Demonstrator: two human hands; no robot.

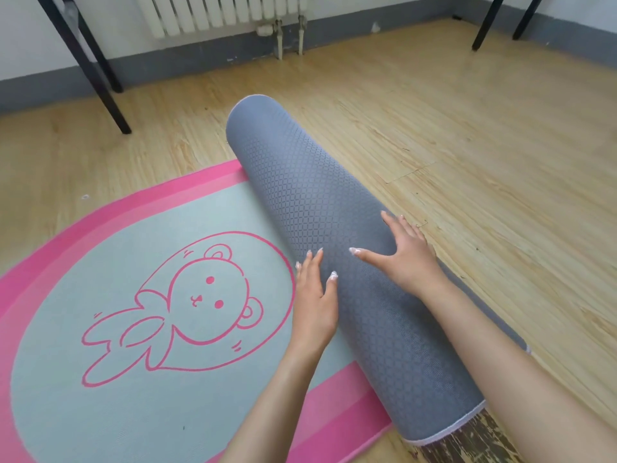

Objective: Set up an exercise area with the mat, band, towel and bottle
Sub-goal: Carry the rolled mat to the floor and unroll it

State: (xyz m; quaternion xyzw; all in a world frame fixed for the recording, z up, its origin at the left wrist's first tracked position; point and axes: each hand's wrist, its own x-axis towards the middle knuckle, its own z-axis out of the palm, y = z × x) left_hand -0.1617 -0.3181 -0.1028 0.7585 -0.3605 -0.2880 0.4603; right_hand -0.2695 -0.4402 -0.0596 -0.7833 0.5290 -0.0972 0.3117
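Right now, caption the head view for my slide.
Left hand and right hand rest flat on a half-rolled bear-print mat on wooden floor.

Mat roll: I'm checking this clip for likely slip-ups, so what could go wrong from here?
1. The left hand and right hand both press the mat roll nearer its close end; the far end may lag and the mat may unroll crooked.
2. The black table legs stand in the roll's likely path; room may run short.
3. The worn floor patch by the near end might snag the edge.
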